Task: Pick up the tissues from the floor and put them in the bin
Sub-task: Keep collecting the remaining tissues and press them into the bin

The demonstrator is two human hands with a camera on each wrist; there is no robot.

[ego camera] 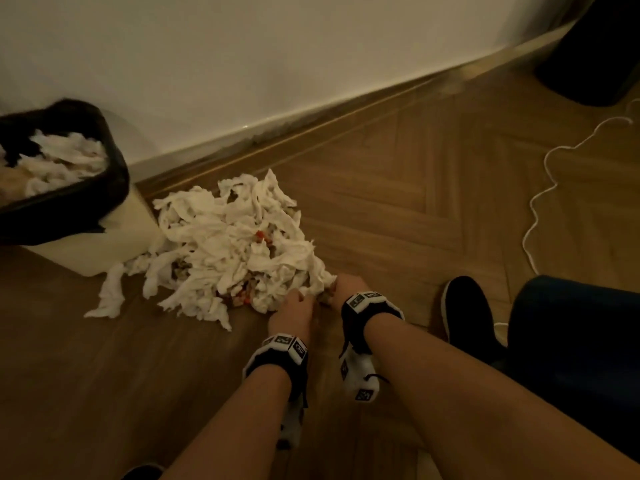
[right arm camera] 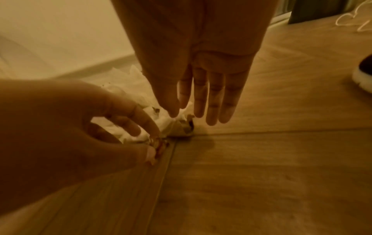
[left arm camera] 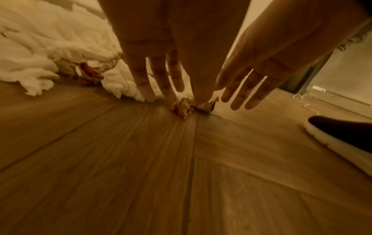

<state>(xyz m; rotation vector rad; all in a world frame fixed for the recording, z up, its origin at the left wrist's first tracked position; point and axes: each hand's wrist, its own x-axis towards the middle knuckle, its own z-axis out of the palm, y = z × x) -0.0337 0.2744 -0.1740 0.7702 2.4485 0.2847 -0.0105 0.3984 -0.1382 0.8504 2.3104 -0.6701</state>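
Floor: brown herringbone wood-plank floor (ego camera: 398,188), meeting a white wall with a pale skirting board (ego camera: 284,119).
Tissues: big heap of crumpled white paper tissues (ego camera: 235,244) lying on the floor just right of the bin, flecked with small orange and brown scraps; loose strands trail off its left edge.
Bin: cream plastic bin with a black liner bag (ego camera: 114,174) folded over its rim, standing against the wall, already holding more white tissues.
Left hand: left hand (ego camera: 294,311) at the near edge of the heap, fingers (left arm camera: 145,82) pointing down to the floor; thumb and fingertips close round a small crumpled brownish scrap (left arm camera: 182,105) lying on the planks, seen best in the right wrist view.
Right hand: right hand (ego camera: 348,287) just beside the left one, fingers (right arm camera: 215,95) straight and held together, tips near the end of a white tissue at the heap's edge; holding nothing, and actual contact cannot be told.
Wrists: black-and-white marker bands (ego camera: 280,351) on both.
Shoe: black slip-on shoe with white sole (ego camera: 469,313) planted right of the hands.
Cord: thin white wavy cord (ego camera: 550,174) on the floor at right.
Far corner: dark round object (ego camera: 588,46), unclear what it is.
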